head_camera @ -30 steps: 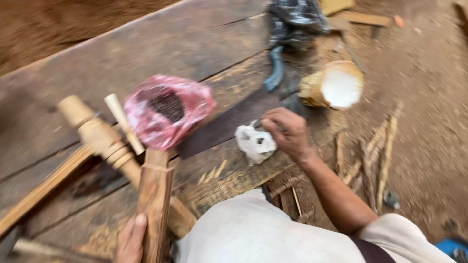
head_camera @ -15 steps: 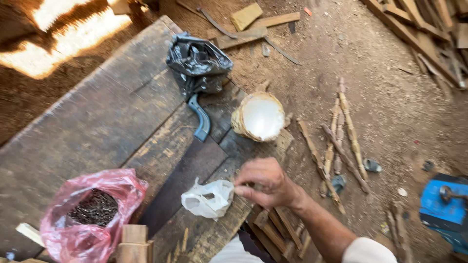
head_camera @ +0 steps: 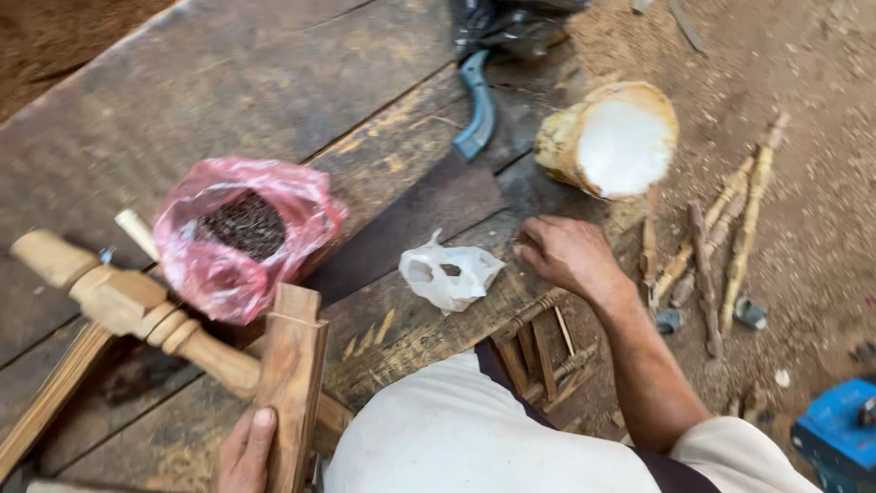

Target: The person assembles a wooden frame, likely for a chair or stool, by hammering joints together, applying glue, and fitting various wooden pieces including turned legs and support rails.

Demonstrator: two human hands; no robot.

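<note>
The right hand (head_camera: pixel 566 256) rests loosely curled and empty just right of the small white bag (head_camera: pixel 449 277), while the left hand (head_camera: pixel 245 449) grips an upright wooden piece (head_camera: pixel 292 383) farther off.

A pink plastic bag (head_camera: pixel 239 239) holding dark bits, a white crumpled bag (head_camera: pixel 449 277) and a pale turned wooden piece (head_camera: pixel 137 310) are seen on the weathered grey-brown table (head_camera: pixel 228 100).

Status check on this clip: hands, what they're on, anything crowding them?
Left hand grips upright wooden block against turned wooden leg. Right hand flat on plank bench, beside small white bag. Pink bag of dark bits close by.
</note>
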